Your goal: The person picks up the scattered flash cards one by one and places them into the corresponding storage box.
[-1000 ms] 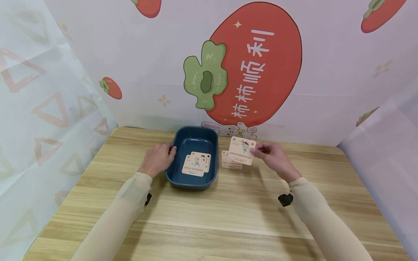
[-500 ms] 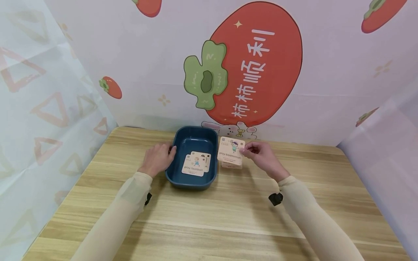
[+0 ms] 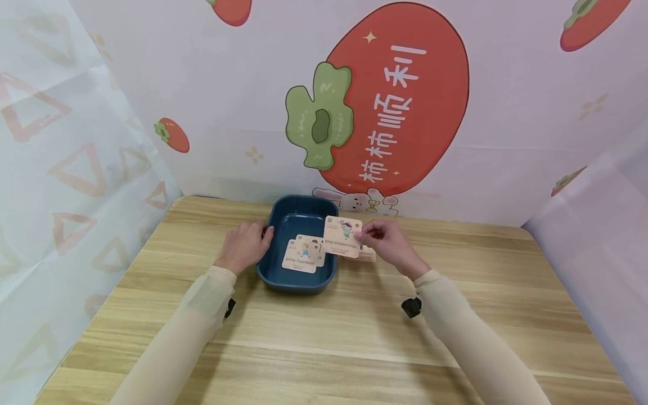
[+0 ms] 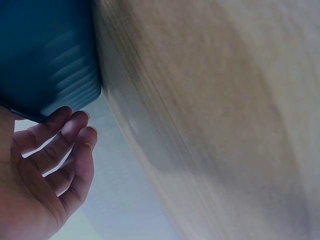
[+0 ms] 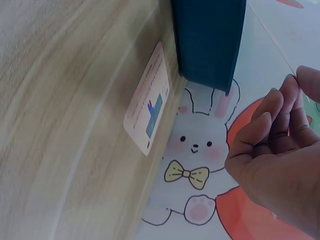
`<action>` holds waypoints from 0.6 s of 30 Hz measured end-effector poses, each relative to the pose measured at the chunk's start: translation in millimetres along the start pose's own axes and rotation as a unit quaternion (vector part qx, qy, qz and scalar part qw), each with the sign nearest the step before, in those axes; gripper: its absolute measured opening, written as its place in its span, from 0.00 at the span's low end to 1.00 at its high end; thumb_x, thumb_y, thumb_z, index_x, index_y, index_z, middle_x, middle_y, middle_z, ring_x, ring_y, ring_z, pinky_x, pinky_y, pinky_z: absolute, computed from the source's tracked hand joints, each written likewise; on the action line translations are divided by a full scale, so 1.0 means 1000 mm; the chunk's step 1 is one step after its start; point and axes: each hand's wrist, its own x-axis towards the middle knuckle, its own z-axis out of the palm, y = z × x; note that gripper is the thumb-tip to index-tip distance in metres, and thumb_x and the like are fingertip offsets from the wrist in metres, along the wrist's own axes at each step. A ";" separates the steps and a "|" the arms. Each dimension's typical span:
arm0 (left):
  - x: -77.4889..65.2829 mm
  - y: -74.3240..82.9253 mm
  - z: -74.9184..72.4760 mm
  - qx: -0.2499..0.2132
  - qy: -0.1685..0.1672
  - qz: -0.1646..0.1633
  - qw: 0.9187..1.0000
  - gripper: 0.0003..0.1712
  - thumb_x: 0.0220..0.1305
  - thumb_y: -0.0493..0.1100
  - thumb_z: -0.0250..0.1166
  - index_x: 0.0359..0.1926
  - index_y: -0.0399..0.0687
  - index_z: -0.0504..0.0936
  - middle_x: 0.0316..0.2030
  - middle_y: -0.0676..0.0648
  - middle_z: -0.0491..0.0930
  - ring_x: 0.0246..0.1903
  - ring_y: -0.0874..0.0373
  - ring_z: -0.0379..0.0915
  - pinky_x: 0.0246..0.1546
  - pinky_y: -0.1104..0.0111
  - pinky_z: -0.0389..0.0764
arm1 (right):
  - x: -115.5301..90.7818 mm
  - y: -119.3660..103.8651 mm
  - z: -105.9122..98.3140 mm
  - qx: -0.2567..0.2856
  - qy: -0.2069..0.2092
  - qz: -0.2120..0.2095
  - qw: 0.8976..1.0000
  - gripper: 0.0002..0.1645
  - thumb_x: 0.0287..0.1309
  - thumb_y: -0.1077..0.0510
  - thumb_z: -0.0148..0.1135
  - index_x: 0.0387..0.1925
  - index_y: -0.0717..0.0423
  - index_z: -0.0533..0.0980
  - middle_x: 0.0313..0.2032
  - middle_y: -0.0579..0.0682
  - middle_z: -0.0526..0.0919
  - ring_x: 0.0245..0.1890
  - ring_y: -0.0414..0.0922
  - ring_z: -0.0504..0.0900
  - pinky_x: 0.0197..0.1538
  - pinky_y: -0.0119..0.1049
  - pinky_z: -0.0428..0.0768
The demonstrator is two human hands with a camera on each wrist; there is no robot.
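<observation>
My right hand (image 3: pixel 392 247) pinches the right edge of a square picture card (image 3: pixel 336 242) that reads "play badminton". Held up, the card overlaps the right rim of a dark blue plastic bin (image 3: pixel 298 288) in the head view. My left hand (image 3: pixel 243 247) grips the bin's left side, thumb over the rim and fingertips (image 4: pixel 79 116) at the outer wall. Inside the bin lies a "play football" card (image 3: pixel 298 260), partly covering another card (image 3: pixel 322 253). On the table right of the bin, one more card (image 5: pixel 149 100) lies flat, mostly hidden behind the held one in the head view.
The wooden table (image 3: pixel 314 349) ends at a back wall sheet (image 3: pixel 228 124) printed with persimmons and a rabbit (image 5: pixel 192 145). Further sheets (image 3: pixel 602 236) stand along the left and right sides. The bin stands close to the back edge.
My right hand has carried the "play badminton" card leftward, from above the table card to over the bin's right rim. The left hand and the bin have stayed put.
</observation>
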 end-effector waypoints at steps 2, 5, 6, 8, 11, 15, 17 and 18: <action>0.000 0.000 0.000 -0.001 0.001 0.001 1.000 0.19 0.78 0.49 0.53 0.30 0.44 0.78 0.20 0.48 0.72 0.20 0.52 0.71 0.20 0.62 0.69 | 0.000 -0.001 0.003 -0.005 -0.002 0.001 1.000 0.07 0.68 0.58 0.66 0.41 0.59 0.83 0.38 0.55 0.83 0.37 0.55 0.76 0.38 0.37 0.76; 0.000 0.000 0.000 -0.001 0.002 0.002 1.000 0.19 0.77 0.49 0.53 0.29 0.44 0.77 0.20 0.48 0.72 0.20 0.52 0.71 0.20 0.62 0.69 | 0.001 -0.001 0.007 -0.008 -0.002 0.003 1.000 0.07 0.67 0.59 0.66 0.41 0.59 0.83 0.38 0.54 0.83 0.36 0.52 0.75 0.36 0.35 0.76; 0.000 0.000 0.000 -0.002 0.002 0.002 1.000 0.19 0.77 0.49 0.53 0.29 0.44 0.77 0.20 0.48 0.73 0.20 0.52 0.71 0.20 0.62 0.69 | 0.001 -0.002 0.009 -0.008 -0.003 0.004 1.000 0.07 0.67 0.59 0.66 0.41 0.59 0.83 0.38 0.54 0.83 0.36 0.52 0.75 0.36 0.35 0.75; 0.000 0.000 -0.001 -0.002 0.002 0.002 1.000 0.19 0.77 0.48 0.53 0.29 0.44 0.77 0.20 0.48 0.73 0.20 0.52 0.71 0.20 0.62 0.69 | 0.002 -0.002 0.012 -0.008 -0.005 0.005 1.000 0.07 0.67 0.59 0.66 0.41 0.59 0.83 0.37 0.54 0.83 0.35 0.51 0.75 0.35 0.35 0.75; -0.001 0.000 -0.001 -0.003 0.002 0.002 1.000 0.19 0.77 0.48 0.53 0.28 0.45 0.77 0.20 0.48 0.73 0.20 0.52 0.71 0.20 0.62 0.69 | 0.004 -0.001 0.016 -0.007 -0.007 0.009 1.000 0.06 0.67 0.59 0.67 0.40 0.59 0.83 0.37 0.54 0.82 0.35 0.50 0.74 0.35 0.35 0.74; -0.001 0.000 -0.001 -0.003 0.003 0.003 1.000 0.20 0.77 0.49 0.53 0.28 0.45 0.76 0.20 0.48 0.73 0.20 0.52 0.71 0.20 0.62 0.69 | 0.005 0.000 0.022 -0.010 -0.011 0.013 1.000 0.06 0.67 0.59 0.67 0.39 0.58 0.83 0.36 0.53 0.82 0.34 0.50 0.74 0.34 0.35 0.74; -0.001 -0.001 0.000 -0.002 0.005 0.004 1.000 0.20 0.77 0.49 0.53 0.28 0.45 0.76 0.20 0.49 0.73 0.20 0.52 0.71 0.20 0.61 0.70 | 0.005 0.000 0.025 -0.009 -0.014 0.015 1.000 0.06 0.67 0.58 0.67 0.39 0.59 0.83 0.35 0.53 0.82 0.33 0.49 0.74 0.34 0.35 0.73; -0.001 -0.001 0.000 -0.001 0.005 0.004 1.000 0.20 0.77 0.49 0.53 0.28 0.45 0.77 0.20 0.49 0.73 0.20 0.52 0.71 0.20 0.61 0.70 | 0.006 -0.001 0.026 -0.009 -0.016 0.015 1.000 0.06 0.67 0.58 0.67 0.39 0.59 0.83 0.34 0.53 0.81 0.33 0.49 0.74 0.33 0.35 0.72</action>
